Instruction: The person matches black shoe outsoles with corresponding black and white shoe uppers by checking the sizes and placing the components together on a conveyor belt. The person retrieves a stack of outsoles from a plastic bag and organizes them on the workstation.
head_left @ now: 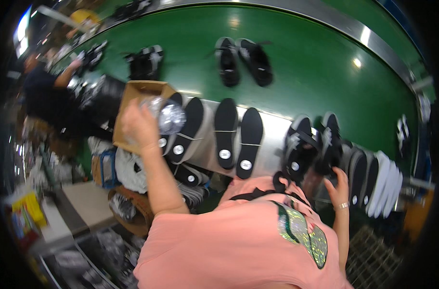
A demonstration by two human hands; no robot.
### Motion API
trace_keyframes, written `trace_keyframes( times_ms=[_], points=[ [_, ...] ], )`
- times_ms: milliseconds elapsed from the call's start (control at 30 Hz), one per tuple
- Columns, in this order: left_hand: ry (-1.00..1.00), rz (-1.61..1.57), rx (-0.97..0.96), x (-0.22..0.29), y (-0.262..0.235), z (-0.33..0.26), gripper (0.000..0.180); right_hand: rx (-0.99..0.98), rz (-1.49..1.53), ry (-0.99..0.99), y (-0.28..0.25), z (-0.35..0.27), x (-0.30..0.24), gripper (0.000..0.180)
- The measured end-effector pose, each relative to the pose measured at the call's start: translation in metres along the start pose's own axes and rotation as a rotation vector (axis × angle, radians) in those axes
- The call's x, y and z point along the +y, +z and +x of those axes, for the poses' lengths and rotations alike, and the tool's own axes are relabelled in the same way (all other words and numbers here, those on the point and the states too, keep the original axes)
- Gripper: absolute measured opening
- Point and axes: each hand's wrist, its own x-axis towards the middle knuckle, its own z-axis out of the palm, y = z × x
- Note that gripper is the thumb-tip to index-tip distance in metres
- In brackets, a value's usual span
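My left hand [141, 126], blurred by motion, is over an open cardboard box [124, 115]. Crumpled, shiny clear plastic [172, 118] bulges out from between its fingers, past the box's right side. Black insoles [194, 118] with round white stickers lie just right of it, partly covered by the plastic. My right hand [339, 189] is beside the heel of a black shoe [330, 142], thumb and fingers apart; a fingertip comes close to the heel, and contact cannot be made out. This shoe's mate [298, 144] stands to its left.
Two more banded insoles [225, 130] lie ahead of me. Beyond, black shoes [227, 62] stand on a green surface [296, 62]. Grey and white insoles [385, 185] are lined up at right. Another person [46, 94] works at far left. A second carton [131, 209] sits below my left arm.
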Motion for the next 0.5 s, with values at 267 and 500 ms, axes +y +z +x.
trace_keyframes(
  times_ms=[267,500],
  points=[
    [0.816,-1.121,-0.462,0.142,-0.002,-0.126,0.021,-0.052,-0.299,0.108,0.016,0.013,-0.022,0.023],
    [1.540,-0.679,-0.837,0.212,0.002,-0.194,0.034,-0.104,-0.258,0.079,0.020,-0.008,-0.033,0.028]
  ],
)
